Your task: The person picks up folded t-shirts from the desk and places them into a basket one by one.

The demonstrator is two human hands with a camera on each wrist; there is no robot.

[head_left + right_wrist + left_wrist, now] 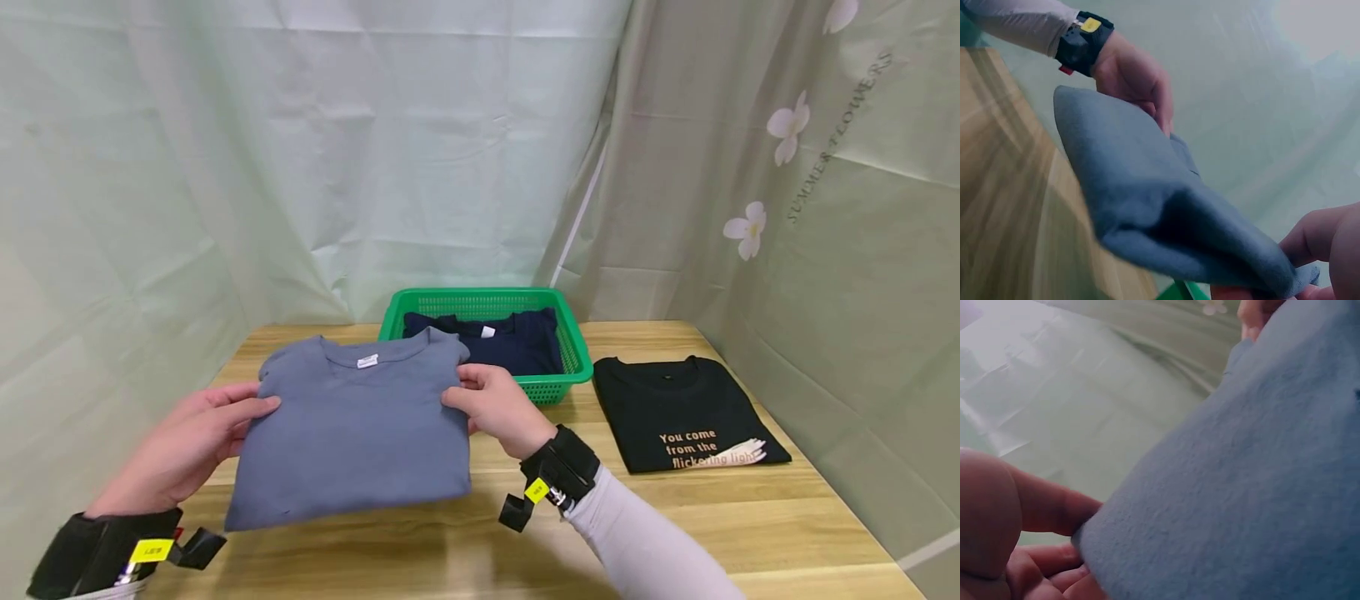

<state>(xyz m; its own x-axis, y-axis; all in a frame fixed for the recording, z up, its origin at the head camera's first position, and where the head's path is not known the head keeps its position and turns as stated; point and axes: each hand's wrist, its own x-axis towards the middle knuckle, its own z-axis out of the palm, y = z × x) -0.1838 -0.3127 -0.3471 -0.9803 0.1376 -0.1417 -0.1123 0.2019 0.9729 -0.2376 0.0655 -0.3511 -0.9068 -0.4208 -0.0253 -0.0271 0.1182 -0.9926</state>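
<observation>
A folded blue-grey T-shirt (360, 433) hangs above the table, its collar and white label facing up at the far edge. My left hand (198, 437) pinches its left side, thumb on top and fingers beneath. On the opposite side my right hand (502, 404) grips the edge the same way. The left wrist view shows the thumb and fingers of the left hand (1041, 531) closed on the shirt's edge. In the right wrist view the shirt (1129, 162) sags between both hands, its folded layers parting at the near edge.
Behind the shirt stands a green plastic basket (577, 354) holding a folded navy T-shirt (517, 342). To its right a folded black T-shirt (678, 408) with printed lettering lies on the wooden table (810, 533). Pale curtains (420, 150) enclose the table at the back and sides.
</observation>
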